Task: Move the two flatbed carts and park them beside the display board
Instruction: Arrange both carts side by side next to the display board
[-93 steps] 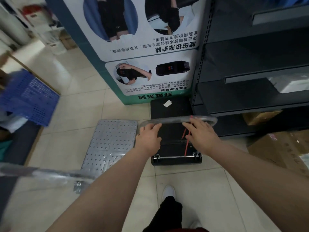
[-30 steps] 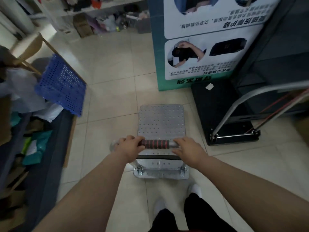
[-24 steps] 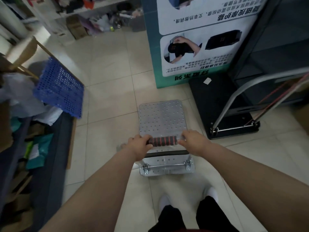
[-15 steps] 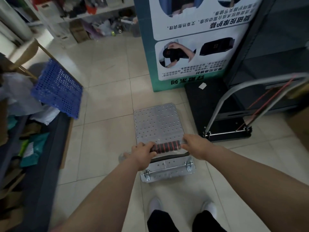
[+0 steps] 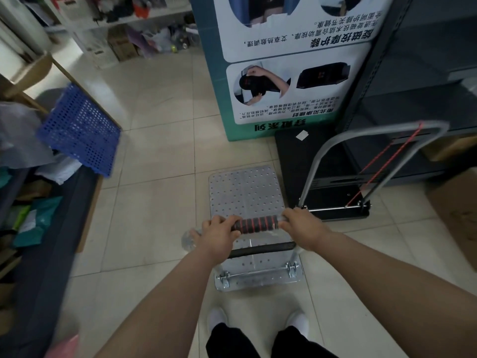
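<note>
**Second cart in hand — first cart parked at the display board**

Head view, single entry.

- Display board point(image 5: 291, 65): teal-edged standing panel with printed pictures and text, foot on the tiled floor point(image 5: 154, 156). Landmark for all places below.
- Black cart point(image 5: 322, 177): deck lies at the foot of the display board, on the board's right-hand side, far end touching or just short of it — which, cannot be told. Its handle point(image 5: 366, 156) stands upright with a red cord across it. No hand on it now; three seconds ago both hands grip this handle. Judged parked.
- Silver cart point(image 5: 245, 197): perforated metal deck, near the display board but apart from it, a strip of floor between; it sits just beside the black cart, on its left. Over the last second it creeps forward and toward the black cart.
- Left hand point(image 5: 215, 235): fingers curled shut around the silver cart's handle point(image 5: 255, 224), left of the red-and-black grip.
- Right hand point(image 5: 302, 228): likewise wrapped closed on the same handle, right of the grip.
- Dark shelving point(image 5: 413, 86): right of the display board, behind the black cart.
- Blue crate point(image 5: 77, 127): well apart, far left of the display board.

Status, judged: one cart done, one short of place — a further push toward the board's foot remains.
</note>
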`<action>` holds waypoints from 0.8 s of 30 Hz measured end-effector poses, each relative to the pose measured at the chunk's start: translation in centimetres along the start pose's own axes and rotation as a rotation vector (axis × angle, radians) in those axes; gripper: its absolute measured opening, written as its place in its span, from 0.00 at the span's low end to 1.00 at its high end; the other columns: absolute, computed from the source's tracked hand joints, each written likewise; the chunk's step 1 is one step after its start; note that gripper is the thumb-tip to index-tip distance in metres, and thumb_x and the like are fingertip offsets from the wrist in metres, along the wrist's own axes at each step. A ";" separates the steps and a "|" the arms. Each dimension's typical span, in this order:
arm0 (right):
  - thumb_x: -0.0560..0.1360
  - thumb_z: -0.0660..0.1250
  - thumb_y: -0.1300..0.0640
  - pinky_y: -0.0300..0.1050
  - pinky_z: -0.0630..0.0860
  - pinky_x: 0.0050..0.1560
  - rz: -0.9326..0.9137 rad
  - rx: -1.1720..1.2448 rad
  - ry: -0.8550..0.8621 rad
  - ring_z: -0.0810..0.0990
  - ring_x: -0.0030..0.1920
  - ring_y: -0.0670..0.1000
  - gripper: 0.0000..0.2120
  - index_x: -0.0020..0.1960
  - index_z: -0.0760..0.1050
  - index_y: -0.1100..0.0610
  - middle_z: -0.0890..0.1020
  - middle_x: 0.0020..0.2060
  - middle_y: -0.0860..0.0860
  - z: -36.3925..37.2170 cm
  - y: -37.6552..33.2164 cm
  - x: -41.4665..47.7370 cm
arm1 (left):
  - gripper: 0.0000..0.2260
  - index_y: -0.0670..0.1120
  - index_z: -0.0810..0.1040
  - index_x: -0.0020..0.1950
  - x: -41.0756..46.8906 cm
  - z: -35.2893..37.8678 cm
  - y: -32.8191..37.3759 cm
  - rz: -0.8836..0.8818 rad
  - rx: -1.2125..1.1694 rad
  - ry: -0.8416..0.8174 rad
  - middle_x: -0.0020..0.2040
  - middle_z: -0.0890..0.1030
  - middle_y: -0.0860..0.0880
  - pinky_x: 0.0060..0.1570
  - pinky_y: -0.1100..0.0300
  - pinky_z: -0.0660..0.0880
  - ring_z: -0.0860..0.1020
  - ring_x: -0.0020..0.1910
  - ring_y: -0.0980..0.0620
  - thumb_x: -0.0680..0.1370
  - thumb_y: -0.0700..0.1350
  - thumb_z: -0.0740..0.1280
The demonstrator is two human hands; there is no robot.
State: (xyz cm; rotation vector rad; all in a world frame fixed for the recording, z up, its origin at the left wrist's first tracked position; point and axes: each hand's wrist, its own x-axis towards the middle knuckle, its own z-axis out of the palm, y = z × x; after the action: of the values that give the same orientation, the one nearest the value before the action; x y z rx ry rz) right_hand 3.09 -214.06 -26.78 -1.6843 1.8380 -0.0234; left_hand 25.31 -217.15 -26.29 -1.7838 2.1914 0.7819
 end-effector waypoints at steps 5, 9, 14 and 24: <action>0.80 0.57 0.51 0.47 0.69 0.48 0.006 -0.010 0.035 0.73 0.50 0.54 0.11 0.56 0.71 0.57 0.75 0.49 0.54 0.9 -0.1 0.2 | 0.14 0.63 0.65 0.67 0.7 -0.5 -0.2 0.009 0.016 -0.018 0.67 0.67 0.50 0.66 0.32 0.54 0.64 0.66 0.45 0.82 0.54 0.55; 0.80 0.57 0.49 0.48 0.71 0.51 0.033 0.028 0.048 0.73 0.51 0.54 0.12 0.57 0.71 0.56 0.75 0.49 0.54 1.1 -0.8 1.4 | 0.13 0.62 0.65 0.66 2.0 -1.7 -1.3 0.030 0.015 -0.049 0.68 0.67 0.50 0.66 0.32 0.54 0.64 0.66 0.44 0.82 0.54 0.55; 0.80 0.56 0.51 0.53 0.72 0.57 0.072 0.066 0.099 0.73 0.56 0.57 0.14 0.65 0.70 0.50 0.76 0.55 0.56 0.8 -1.6 3.0 | 0.14 0.62 0.64 0.68 4.8 -2.9 -2.0 0.086 0.020 -0.068 0.67 0.67 0.47 0.66 0.32 0.56 0.64 0.65 0.42 0.82 0.53 0.54; 0.79 0.59 0.56 0.53 0.69 0.65 0.119 -0.024 0.209 0.71 0.62 0.57 0.16 0.66 0.70 0.53 0.75 0.60 0.54 -2.3 -0.9 7.9 | 0.16 0.60 0.63 0.71 10.7 -5.2 0.2 0.129 0.023 -0.119 0.68 0.66 0.46 0.65 0.28 0.54 0.63 0.66 0.40 0.83 0.52 0.52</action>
State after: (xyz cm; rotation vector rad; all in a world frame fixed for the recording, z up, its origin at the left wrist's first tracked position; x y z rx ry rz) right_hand 3.01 -222.24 -28.01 -1.6370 2.0980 -0.1320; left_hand 23.35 -228.86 -26.96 -1.5558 2.2450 0.8629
